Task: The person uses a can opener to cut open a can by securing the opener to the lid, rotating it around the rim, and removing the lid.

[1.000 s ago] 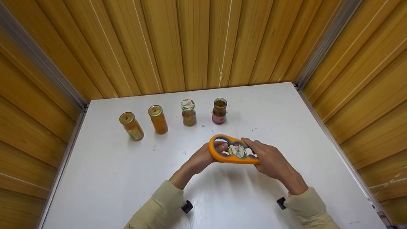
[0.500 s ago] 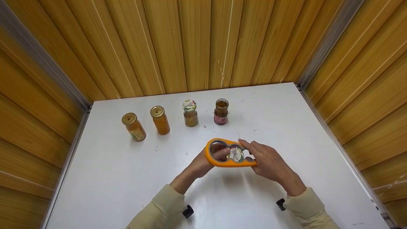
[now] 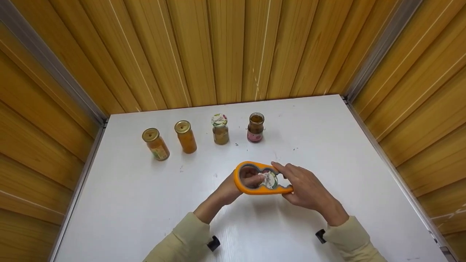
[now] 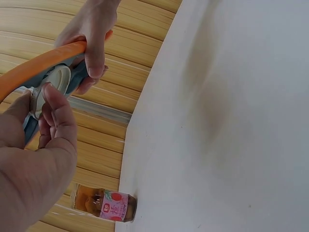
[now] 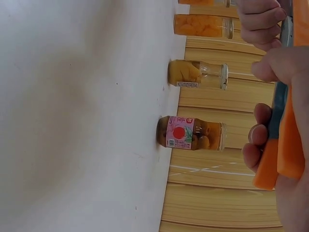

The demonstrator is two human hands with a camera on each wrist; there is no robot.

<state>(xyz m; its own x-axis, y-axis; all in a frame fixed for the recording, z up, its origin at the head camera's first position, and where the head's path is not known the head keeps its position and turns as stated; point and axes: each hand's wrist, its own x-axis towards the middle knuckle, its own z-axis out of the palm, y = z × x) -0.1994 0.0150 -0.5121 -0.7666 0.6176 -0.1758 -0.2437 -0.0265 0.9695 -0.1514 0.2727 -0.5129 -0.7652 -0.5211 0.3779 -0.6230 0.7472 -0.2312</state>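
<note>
My right hand (image 3: 307,187) grips an orange and grey jar opener (image 3: 237,178) by its handle ends, above the front half of the table. A round jar lid (image 3: 271,179) with a white printed top sits between the opener's grey inner edges. In the left wrist view the pale underside of the lid (image 4: 59,81) shows, with no jar attached. My left hand (image 3: 227,189) reaches through the opener's large loop and pinches the lid between thumb and fingers. Behind the hands stands an open jar (image 3: 255,128) with a pink label and dark contents.
Left of the open jar stands a jar with a printed lid (image 3: 220,131). Farther left are two orange jars with gold lids, one (image 3: 186,137) upright beside another (image 3: 156,145). Wood-patterned walls (image 3: 218,51) bound the white table (image 3: 145,203) at the back and sides.
The opener and lid have moved slightly left and toward the person. My left thumb now lies farther over the lid. The jars have stayed in place while the head view shifted a little.
</note>
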